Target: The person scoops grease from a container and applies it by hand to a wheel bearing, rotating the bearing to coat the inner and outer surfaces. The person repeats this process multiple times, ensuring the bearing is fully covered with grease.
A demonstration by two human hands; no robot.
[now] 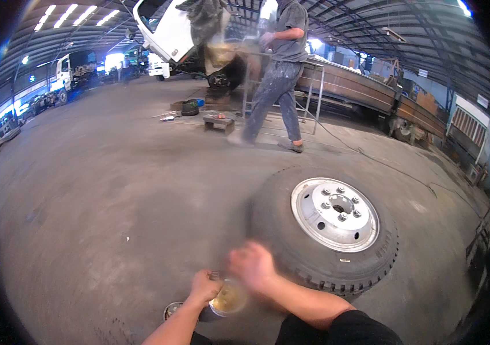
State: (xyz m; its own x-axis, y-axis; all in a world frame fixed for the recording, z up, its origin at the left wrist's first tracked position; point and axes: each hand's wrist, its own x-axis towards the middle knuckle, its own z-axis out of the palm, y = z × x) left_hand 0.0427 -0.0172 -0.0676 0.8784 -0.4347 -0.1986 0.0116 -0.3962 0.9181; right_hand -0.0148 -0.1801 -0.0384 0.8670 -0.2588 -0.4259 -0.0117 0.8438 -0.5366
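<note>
“One round cup (229, 300) with yellow stuff in it! Where is it?”

“Low down, near the bottom of the view, just below the two hands. I can't tell if it touches the floor (112, 218).”

“What is the left hand (204, 287) doing?”

“Its grip is closed on the edge of the cup.”

“And the right hand (252, 266)?”

“That one is all blurry, so I can't tell if its grip is open or closed. It is between the cup and a big black tire (282, 233).”

“Is the tire standing up?”

“It lies on its side on the floor. A silver wheel (328, 218) is in its middle, with nuts in a ring.”

“What is by the left arm (177, 324)?”

“A small round tin (168, 312), partly hidden.”

“Who is past the tire?”

“A worker (287, 63) in dusty gray clothes, near a low stool (218, 123). A white truck (167, 31) is farther back”
</note>
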